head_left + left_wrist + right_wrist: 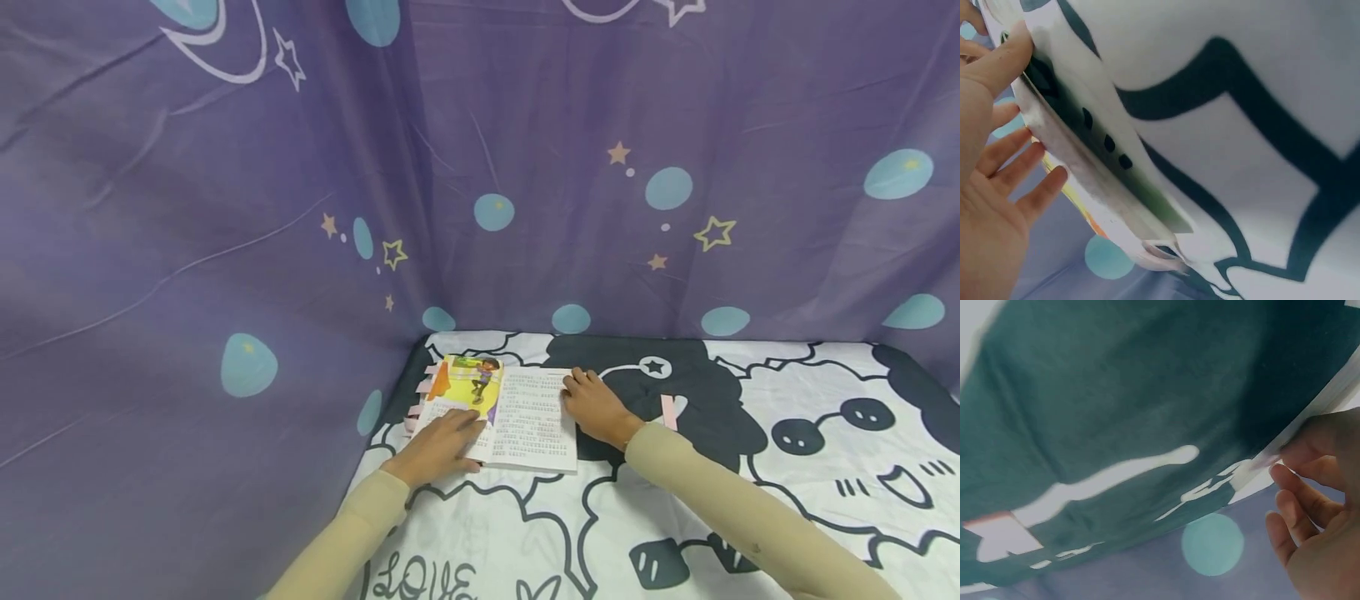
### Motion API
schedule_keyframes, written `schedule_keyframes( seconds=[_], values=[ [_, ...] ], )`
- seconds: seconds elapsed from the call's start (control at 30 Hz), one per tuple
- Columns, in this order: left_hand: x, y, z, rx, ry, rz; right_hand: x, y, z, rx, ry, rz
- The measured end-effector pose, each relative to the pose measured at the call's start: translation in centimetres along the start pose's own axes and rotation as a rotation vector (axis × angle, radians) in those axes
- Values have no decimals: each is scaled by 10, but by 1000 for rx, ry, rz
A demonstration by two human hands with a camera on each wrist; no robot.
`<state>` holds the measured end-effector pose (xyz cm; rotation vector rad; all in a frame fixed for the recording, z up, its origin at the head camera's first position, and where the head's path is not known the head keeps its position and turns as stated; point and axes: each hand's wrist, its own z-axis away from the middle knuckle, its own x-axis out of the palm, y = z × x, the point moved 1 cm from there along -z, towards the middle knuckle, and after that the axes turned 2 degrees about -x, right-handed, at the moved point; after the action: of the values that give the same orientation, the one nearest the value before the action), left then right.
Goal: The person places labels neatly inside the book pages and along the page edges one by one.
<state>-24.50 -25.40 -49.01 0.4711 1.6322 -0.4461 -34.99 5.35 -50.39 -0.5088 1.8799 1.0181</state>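
An open book (pixel 534 429) lies on the patterned cloth, printed text on its right page and a coloured picture of a child on its left. My left hand (pixel 442 446) rests on the lower left page with fingers spread. In the left wrist view, that hand (pixel 997 187) has its fingertips on the page and its thumb near the lower edge. At the right page's upper outer edge is my right hand (pixel 596 407). The right wrist view shows this hand (pixel 1319 506) pinching the page edge between thumb and index finger, other fingers curled loosely.
Several pale pink strips (pixel 422 386) stick out along the book's left side. Another pink strip (pixel 669 412) lies on the black-and-white cartoon cloth (pixel 510 533) to the right. Purple curtains (pixel 562 167) with stars and blue ovals hang behind and at the left.
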Motion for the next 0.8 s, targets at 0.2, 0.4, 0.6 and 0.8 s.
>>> schedule_keyframes(
  seconds=[0.2,0.4,0.6,0.8],
  values=[
    [-5,-2,8,83,154,-146,-5,10,13,119,59,-217],
    [-17,-4,15,194,407,-244,-7,23,30,202,131,-313],
    [-29,-2,19,204,626,-323,-3,35,48,235,195,-356],
    [-32,4,16,225,822,-301,0,43,59,264,250,-359]
  ],
)
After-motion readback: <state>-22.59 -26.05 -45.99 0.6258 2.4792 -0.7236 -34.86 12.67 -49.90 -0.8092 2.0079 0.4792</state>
